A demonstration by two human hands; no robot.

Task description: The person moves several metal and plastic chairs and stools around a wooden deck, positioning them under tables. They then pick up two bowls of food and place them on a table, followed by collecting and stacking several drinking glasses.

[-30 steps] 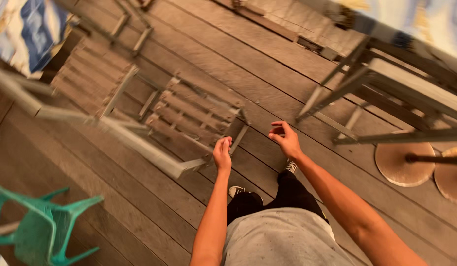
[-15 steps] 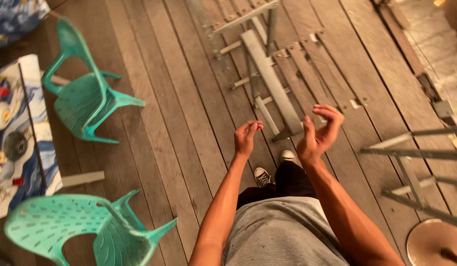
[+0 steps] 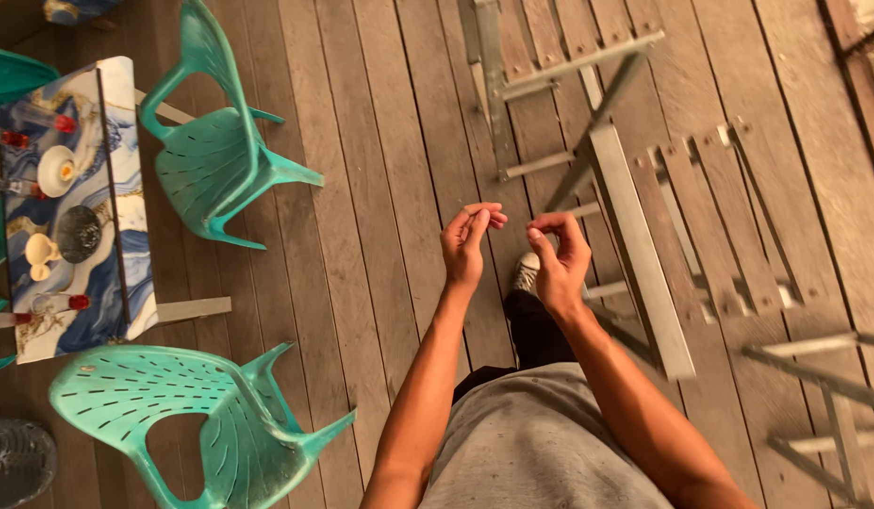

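Looking down from the head camera at both bare hands raised over a wooden plank deck [image 3: 380,188]. Left hand [image 3: 467,247] has fingers curled inward, tips pinched loosely toward the thumb; can't tell whether anything small sits between them. Right hand [image 3: 558,259] is likewise curled, thumb and forefinger tips close together, nothing clearly visible in the pinch. The two hands are near each other, fingertips just apart, not touching. Below them a grey shoe [image 3: 525,273] and dark trouser leg show, plus a grey shirt at bottom.

Nearest thing: a folded metal-and-wood-slat table [image 3: 635,264] lying flat on the deck just right of the right hand, its grey metal beam running diagonally. Neither hand touches it.

At left, a turquoise plastic chair [image 3: 225,160] stands beside a blue marbled tabletop [image 3: 116,188] carrying small cups, bottles and a dark bowl. A second turquoise chair [image 3: 173,415] sits at lower left. More metal frame pieces [image 3: 814,377] lie at lower right.
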